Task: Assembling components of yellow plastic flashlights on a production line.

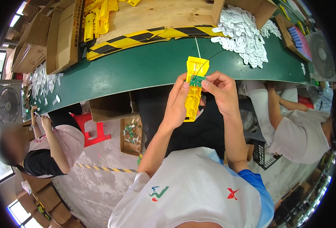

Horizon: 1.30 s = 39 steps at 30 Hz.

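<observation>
A long yellow plastic housing (pixel 192 103), its ribbed inside facing up, is held in front of me at the table's near edge. My left hand (pixel 177 100) grips it along its left side, fingers closed. Between the thumb and finger of my right hand (pixel 221 91) is the edge of a small green circuit board (pixel 196 81), which lies over the middle of the housing. A thin dark wire (pixel 209 60) arcs from the board toward the upper right. The fingers under the housing are partly hidden.
The green table (pixel 137 64) carries a pile of white plastic parts (pixel 243 36) at right and scattered white pieces (pixel 44 85) at left. Yellow housings (pixel 97 19) lie beyond a striped edge (pixel 137 38). Co-workers sit at left (pixel 58 140) and right (pixel 300 129). Below is a carton (pixel 132 150) of small parts.
</observation>
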Available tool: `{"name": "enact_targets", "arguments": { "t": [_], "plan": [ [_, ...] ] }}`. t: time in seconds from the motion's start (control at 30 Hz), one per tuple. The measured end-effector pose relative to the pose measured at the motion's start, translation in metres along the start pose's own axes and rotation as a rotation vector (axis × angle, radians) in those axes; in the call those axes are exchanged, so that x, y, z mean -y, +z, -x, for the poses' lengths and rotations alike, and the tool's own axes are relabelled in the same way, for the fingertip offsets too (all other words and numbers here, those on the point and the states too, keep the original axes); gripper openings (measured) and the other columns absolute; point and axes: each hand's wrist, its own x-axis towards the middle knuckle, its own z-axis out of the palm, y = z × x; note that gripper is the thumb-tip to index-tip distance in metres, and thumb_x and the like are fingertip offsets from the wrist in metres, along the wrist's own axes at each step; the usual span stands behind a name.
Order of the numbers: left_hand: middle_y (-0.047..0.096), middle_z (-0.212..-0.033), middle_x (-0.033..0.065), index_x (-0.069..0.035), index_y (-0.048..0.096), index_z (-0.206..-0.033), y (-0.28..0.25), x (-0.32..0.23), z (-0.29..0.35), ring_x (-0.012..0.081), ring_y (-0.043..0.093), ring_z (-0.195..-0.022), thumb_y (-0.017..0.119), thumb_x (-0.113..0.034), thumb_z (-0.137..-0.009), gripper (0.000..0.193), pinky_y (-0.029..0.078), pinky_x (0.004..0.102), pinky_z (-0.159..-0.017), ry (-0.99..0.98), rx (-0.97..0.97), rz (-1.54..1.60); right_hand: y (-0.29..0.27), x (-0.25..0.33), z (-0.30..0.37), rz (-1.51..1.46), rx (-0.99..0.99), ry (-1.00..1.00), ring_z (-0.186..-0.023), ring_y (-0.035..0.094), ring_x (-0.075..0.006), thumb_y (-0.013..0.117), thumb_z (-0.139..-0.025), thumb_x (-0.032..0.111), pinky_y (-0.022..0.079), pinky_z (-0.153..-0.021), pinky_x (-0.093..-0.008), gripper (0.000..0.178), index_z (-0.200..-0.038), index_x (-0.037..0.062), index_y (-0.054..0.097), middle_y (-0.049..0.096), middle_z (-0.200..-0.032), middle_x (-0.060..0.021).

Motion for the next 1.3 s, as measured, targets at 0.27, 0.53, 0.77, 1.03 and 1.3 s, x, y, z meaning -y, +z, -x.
{"name": "enact_targets", "arguments": {
  "t": [0.27, 0.53, 0.77, 1.03, 1.3],
  "plan": [
    [0.061, -0.086, 0.0099, -0.003, 0.044, -0.127, 0.010, 0.006, 0.001, 0.0135, 0.064, -0.061, 0.037, -0.034, -0.108, 0.037, 0.053, 0.0254, -0.048, 0.073, -0.055, -0.138, 0.008, -0.007, 0.006, -0.014, -0.093, -0.012, -0.077, 0.062, -0.0055, 0.076, -0.084, 0.000, 0.052, -0.072, -0.0213, 0.014, -0.092, 0.0003, 0.065, 0.067, -0.085, -0.0036],
    [0.062, -0.087, 0.0113, -0.004, 0.044, -0.128, 0.018, 0.004, 0.003, 0.0147, 0.062, -0.058, 0.036, -0.030, -0.108, 0.034, 0.054, 0.0270, -0.047, 0.121, -0.131, -0.070, 0.014, -0.016, 0.014, -0.049, -0.086, -0.012, -0.073, 0.055, -0.0044, 0.068, -0.094, 0.012, 0.045, -0.063, -0.0204, 0.012, -0.094, 0.0014, 0.062, 0.063, -0.082, -0.0008],
    [0.062, -0.090, 0.0112, -0.002, 0.043, -0.128, 0.019, 0.007, 0.003, 0.0136, 0.061, -0.056, 0.038, -0.034, -0.107, 0.038, 0.052, 0.0261, -0.048, 0.125, -0.159, -0.007, 0.026, -0.015, 0.015, 0.007, -0.143, -0.062, -0.076, 0.058, -0.0041, 0.066, -0.096, 0.012, 0.046, -0.059, -0.0193, 0.016, -0.107, -0.0003, 0.062, 0.067, -0.089, -0.0034],
    [0.062, -0.082, 0.0103, -0.001, 0.044, -0.128, 0.017, 0.011, 0.004, 0.0133, 0.062, -0.056, 0.036, -0.029, -0.107, 0.037, 0.052, 0.0264, -0.048, 0.114, -0.227, -0.134, 0.028, -0.017, 0.018, 0.015, -0.155, 0.000, -0.073, 0.060, -0.0036, 0.065, -0.096, 0.008, 0.047, -0.056, -0.0178, 0.027, -0.120, -0.0021, 0.058, 0.069, -0.092, -0.0050],
    [0.064, -0.093, 0.0145, -0.005, 0.042, -0.127, -0.002, 0.024, 0.002, 0.0176, 0.064, -0.063, 0.033, -0.030, -0.107, 0.033, 0.055, 0.0290, -0.054, 0.057, -0.223, -0.068, -0.023, -0.003, -0.030, 0.451, 0.059, -0.090, -0.077, 0.063, -0.0096, 0.066, -0.094, 0.009, 0.051, -0.072, -0.0265, 0.016, -0.107, 0.0006, 0.068, 0.071, -0.091, -0.0052]
  ]
}}
